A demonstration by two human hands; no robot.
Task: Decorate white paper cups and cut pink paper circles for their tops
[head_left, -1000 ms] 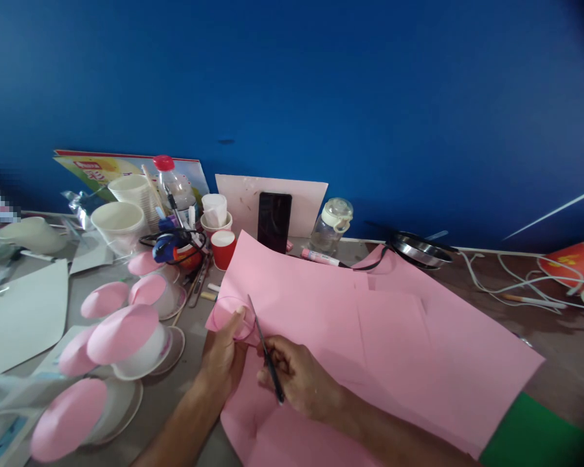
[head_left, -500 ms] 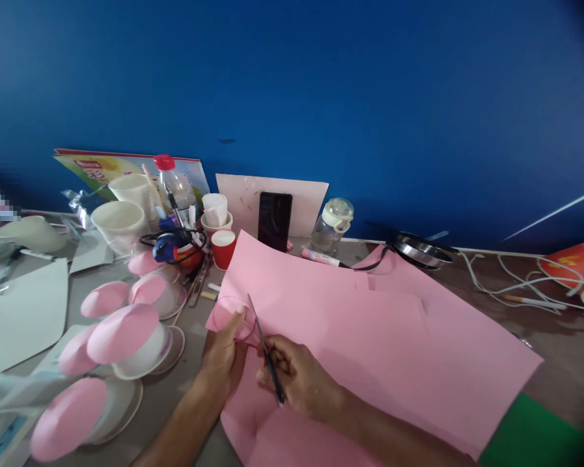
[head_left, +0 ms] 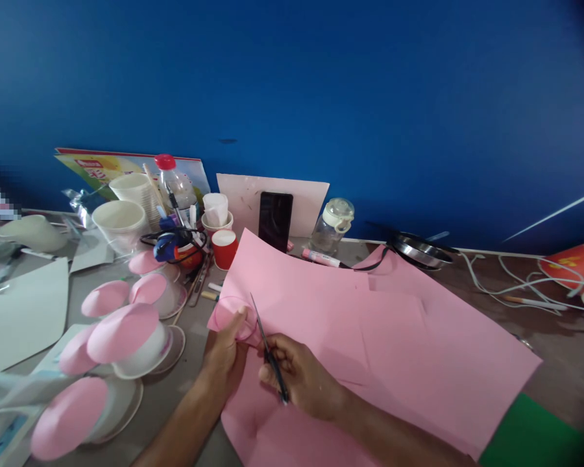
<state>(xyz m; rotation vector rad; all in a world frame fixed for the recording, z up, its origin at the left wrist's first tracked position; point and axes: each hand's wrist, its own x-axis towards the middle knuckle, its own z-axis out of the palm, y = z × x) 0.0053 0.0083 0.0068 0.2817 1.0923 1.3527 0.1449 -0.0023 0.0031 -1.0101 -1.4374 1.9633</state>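
Note:
A large sheet of pink paper (head_left: 302, 285) spreads over the table in front of me. My left hand (head_left: 226, 347) pinches its near left corner, thumb on top, beside a drawn circle (head_left: 228, 311). In my right hand (head_left: 296, 373) is a pair of scissors (head_left: 272, 363) with black handles, fingers wrapped round them. The blades point away from me, just right of the circle, against the paper. Whether the blades are parted I cannot tell. More pink paper lies underneath and to the right.
On the left stand several white paper cups topped with pink discs (head_left: 122, 332). Behind them are stacked cups (head_left: 119, 220), a red-capped bottle (head_left: 168, 175) and a red cup (head_left: 224, 250). A phone (head_left: 275, 220), glass jar (head_left: 333, 224) and tape roll (head_left: 421, 250) line the blue wall.
The scissors and my right hand have shifted very slightly to the right. The pink sheet's upper left corner has moved a little; my left hand keeps its hold.

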